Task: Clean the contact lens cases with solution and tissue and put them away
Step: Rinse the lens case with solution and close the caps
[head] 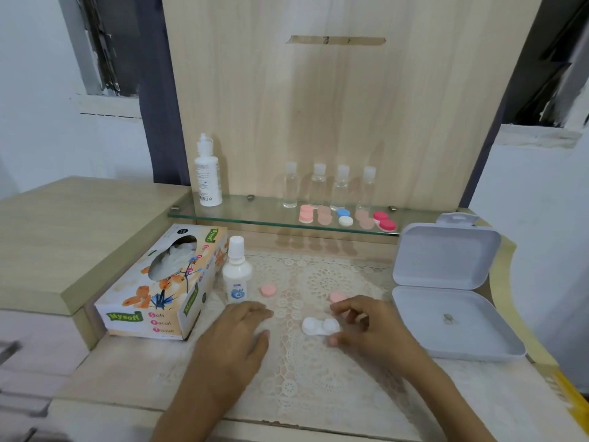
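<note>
1. The left hand lies palm down on the lace mat, fingers straight and relaxed, holding nothing.
2. The right hand curls its thumb and fingers about the right end of the white lens case, which lies uncapped on the mat between the two hands. Blur hides whether the fingertips actually pinch it, so I cannot tell.
3. Two pink caps rest on the mat just behind: one beyond the left hand, the other touching or just behind the right hand's fingers.
4. A small solution bottle stands upright, capped, beside the tissue box on the left.
5. On the right sits an open white storage box, lid raised.
6. Farther back, a glass shelf carries a tall white bottle, four clear bottles, and a row of lens cases in pink, peach, blue-and-white and red.
</note>
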A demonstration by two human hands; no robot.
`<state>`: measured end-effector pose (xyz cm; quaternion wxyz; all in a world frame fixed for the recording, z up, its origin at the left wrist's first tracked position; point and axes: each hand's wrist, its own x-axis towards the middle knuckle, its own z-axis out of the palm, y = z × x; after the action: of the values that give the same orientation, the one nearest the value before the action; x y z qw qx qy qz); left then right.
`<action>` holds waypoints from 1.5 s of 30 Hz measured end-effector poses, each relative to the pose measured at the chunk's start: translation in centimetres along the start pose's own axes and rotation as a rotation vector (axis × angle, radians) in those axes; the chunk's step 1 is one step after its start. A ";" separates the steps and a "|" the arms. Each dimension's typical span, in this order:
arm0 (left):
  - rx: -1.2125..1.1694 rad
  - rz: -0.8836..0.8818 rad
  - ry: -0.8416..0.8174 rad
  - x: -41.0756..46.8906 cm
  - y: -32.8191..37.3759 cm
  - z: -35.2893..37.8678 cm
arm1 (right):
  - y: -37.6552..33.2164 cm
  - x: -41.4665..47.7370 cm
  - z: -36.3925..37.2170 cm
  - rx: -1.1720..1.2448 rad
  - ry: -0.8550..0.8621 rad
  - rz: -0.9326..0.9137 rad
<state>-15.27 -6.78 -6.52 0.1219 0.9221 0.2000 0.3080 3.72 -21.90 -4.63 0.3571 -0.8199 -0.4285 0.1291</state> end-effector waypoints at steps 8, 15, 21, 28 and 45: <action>0.436 -0.137 -0.313 7.8 3.3 2.2 | 1.0 -0.4 0.7 0.057 0.055 -0.083; 0.428 -0.167 -0.348 9.1 2.8 2.8 | 1.3 -0.2 1.0 0.102 0.082 -0.103; -0.285 -0.158 -0.181 7.4 2.7 1.9 | 1.4 -0.1 1.2 0.104 0.107 -0.108; -0.394 -0.049 -0.246 5.2 3.5 2.8 | 1.2 -0.1 1.2 0.123 0.106 -0.104; -0.590 0.010 -0.345 4.2 2.8 3.0 | 1.2 -0.2 1.4 0.143 0.120 -0.090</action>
<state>-9.51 -7.72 -5.72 0.4140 0.8865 0.0744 0.1927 3.58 -21.88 -6.47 0.4453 -0.7785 -0.4322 0.0938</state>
